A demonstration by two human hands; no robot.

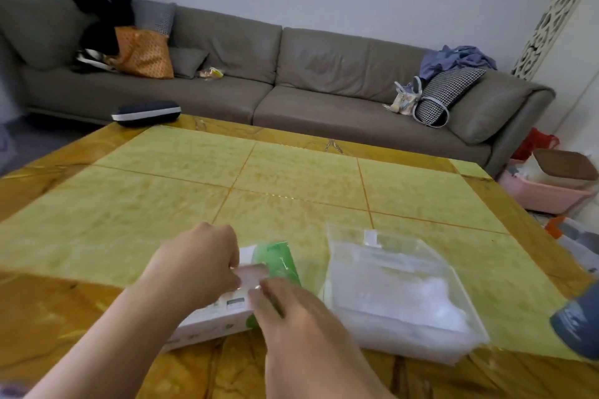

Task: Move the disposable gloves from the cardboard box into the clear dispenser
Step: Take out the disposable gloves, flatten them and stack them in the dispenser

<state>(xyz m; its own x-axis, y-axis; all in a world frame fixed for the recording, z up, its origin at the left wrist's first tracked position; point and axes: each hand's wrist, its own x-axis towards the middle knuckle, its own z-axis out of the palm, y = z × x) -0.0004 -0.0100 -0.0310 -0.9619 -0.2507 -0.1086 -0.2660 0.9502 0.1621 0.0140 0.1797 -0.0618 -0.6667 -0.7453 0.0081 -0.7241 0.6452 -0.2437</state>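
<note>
From the head camera, both hands are down on the cardboard box (214,317) near the table's (291,178) front edge, a white carton with a green end that lies on its side just left of the clear dispenser (402,288). The dispenser sits close to the front right corner, and it looks to hold a pale, crumpled white mass already, though whether those are gloves or wrapping is hard to tell through the plastic. No loose gloves show anywhere, so the transfer itself seems barely begun: the step in hand looks like getting the box open. The left hand (197,266) comes in from the lower left, knuckles up, fingers curled tight and pinching a pale flap at the top of the box. The right hand (291,321) reaches in from below, its fingertips (256,293) bent onto the same flap, gripping at the edge; motion blur softens the contact. Still to come, by this reading: free the opening, draw the gloves out, and carry them across to the dispenser on the right.
</note>
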